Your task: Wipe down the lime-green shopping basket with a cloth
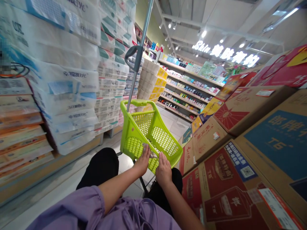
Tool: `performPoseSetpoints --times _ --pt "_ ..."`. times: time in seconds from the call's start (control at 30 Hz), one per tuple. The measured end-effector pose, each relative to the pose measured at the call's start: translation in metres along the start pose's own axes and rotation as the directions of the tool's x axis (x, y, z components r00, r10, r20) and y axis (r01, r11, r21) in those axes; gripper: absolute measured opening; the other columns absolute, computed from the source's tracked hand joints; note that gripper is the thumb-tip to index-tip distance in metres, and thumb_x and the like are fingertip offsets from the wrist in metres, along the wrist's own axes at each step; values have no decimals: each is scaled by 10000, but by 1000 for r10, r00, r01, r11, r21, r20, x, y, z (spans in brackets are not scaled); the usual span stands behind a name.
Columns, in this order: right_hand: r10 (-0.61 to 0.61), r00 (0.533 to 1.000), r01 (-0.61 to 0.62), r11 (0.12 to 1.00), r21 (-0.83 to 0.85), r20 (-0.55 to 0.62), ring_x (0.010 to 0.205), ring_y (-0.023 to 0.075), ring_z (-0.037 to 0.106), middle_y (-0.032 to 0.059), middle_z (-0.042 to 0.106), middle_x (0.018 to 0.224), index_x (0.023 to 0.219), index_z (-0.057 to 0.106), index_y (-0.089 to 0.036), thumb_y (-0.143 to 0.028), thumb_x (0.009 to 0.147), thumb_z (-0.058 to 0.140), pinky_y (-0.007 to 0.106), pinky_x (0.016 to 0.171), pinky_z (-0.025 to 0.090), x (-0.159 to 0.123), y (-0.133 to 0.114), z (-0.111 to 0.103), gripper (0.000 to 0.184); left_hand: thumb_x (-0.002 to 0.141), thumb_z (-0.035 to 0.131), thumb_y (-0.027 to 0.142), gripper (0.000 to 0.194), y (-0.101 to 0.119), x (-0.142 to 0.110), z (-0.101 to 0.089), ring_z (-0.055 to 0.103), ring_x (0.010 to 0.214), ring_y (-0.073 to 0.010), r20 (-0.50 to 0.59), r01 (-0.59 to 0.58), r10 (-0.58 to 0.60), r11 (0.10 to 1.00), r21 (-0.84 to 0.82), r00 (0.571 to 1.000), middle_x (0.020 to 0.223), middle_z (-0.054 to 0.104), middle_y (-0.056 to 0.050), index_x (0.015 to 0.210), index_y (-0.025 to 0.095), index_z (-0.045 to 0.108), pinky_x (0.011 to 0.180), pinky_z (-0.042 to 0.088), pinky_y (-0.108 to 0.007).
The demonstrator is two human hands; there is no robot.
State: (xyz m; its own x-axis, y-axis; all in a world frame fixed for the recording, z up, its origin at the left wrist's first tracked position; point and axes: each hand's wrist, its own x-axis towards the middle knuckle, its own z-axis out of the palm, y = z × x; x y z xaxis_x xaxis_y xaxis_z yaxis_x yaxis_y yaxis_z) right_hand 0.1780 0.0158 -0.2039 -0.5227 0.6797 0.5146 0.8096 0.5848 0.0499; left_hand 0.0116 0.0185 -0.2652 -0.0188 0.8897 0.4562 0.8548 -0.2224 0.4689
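A lime-green plastic shopping cart basket [135, 127] with perforated walls stands between my knees, tilted in this view. A crumpled greyish cloth-like piece [153, 155] lies at its near side, too small to make out fully. My left hand [143, 162] has its fingers pressed together against this wall, with part of the greyish piece at its fingertips. Just to its right, my right hand [163, 167] rests on the wall near the rim, fingers stretched out and close together. The undersides of both hands are hidden. A grey metal pole [144, 28] with a dark grip rises from the basket's far-left corner.
Tall stacks of wrapped tissue packs [72, 76] rise on the left. Cardboard cartons [223, 188] are piled close on the right. Beyond the basket, tiled floor [168, 116] leads to shelves [189, 86] full of small boxes.
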Motion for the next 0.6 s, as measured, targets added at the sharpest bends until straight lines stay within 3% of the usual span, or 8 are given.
performPoseSetpoints --times 0.1,0.17,0.33,0.43,0.6 --pt "10 999 -13 999 41 52 1376 232 317 124 364 1489 1486 225 -94 -31 711 387 392 1082 313 8 -2 -2 794 731 331 -34 883 11 -5 0 -50 1432 -258 105 -157 158 987 -18 982 1573 -6 -153 1491 142 -83 1158 217 -479" --pt "-3 997 -2 998 63 73 1385 228 299 122 348 1497 1470 269 -83 -30 702 394 388 1094 305 13 -4 -3 780 730 332 -30 885 15 -2 -7 -47 1434 -247 113 -185 189 982 -44 975 1575 -8 -139 1495 158 -72 1162 211 -472" --pt "-60 997 55 991 123 41 1382 258 301 140 354 1491 1450 323 -102 -172 789 476 430 1100 301 20 -10 0 682 742 344 -20 867 21 14 -30 -6 1442 -251 10 -64 66 989 -133 998 1575 30 -152 1499 145 -44 1163 210 -493" --pt "-51 998 46 985 163 31 1363 272 335 151 390 1467 1446 332 -99 -237 823 494 447 1080 328 26 -17 3 658 760 363 7 860 29 15 -43 153 1439 -227 55 -27 40 976 -216 998 1568 155 -131 1504 178 -32 1144 283 -438" --pt "38 998 -53 958 282 57 1278 226 460 139 493 1394 1393 424 -108 -148 840 448 385 1060 373 42 -25 1 555 790 378 57 843 42 17 -73 421 1329 -209 117 42 -13 969 -245 993 1539 277 -108 1504 217 -40 1039 425 -365"
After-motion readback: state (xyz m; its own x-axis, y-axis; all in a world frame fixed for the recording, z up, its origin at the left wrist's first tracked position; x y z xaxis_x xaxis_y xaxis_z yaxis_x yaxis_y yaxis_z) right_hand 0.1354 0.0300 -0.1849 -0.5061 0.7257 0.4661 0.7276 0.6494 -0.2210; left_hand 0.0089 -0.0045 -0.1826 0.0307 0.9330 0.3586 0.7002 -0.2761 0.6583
